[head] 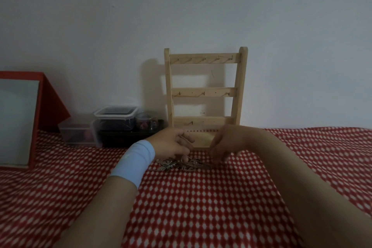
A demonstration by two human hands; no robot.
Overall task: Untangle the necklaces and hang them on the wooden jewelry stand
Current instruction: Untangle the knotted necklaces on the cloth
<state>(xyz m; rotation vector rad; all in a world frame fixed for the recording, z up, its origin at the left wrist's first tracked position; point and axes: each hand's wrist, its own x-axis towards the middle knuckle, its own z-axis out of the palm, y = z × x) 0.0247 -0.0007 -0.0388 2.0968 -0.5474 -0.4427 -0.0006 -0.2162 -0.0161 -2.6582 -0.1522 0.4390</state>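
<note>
The left hand (173, 143) and right hand (224, 143) cover the base of the wooden jewelry stand (205, 91); the necklaces (182, 164) blur into one tangle, grips unclear.

Left of the stand (205, 94), stacked tubs (114, 125) crowd the wall, with a red box (48, 102) farther left. Right of the stand the cloth (314, 147) lies open. Just in front, the necklaces (181, 164) lie heaped, and the left hand (173, 143) and right hand (223, 143) screen its base.

No readable text, label, brand, number or sign anywhere, neither on the wooden jewelry stand (204, 92) nor on the plastic containers (115, 111) just beside it.
</note>
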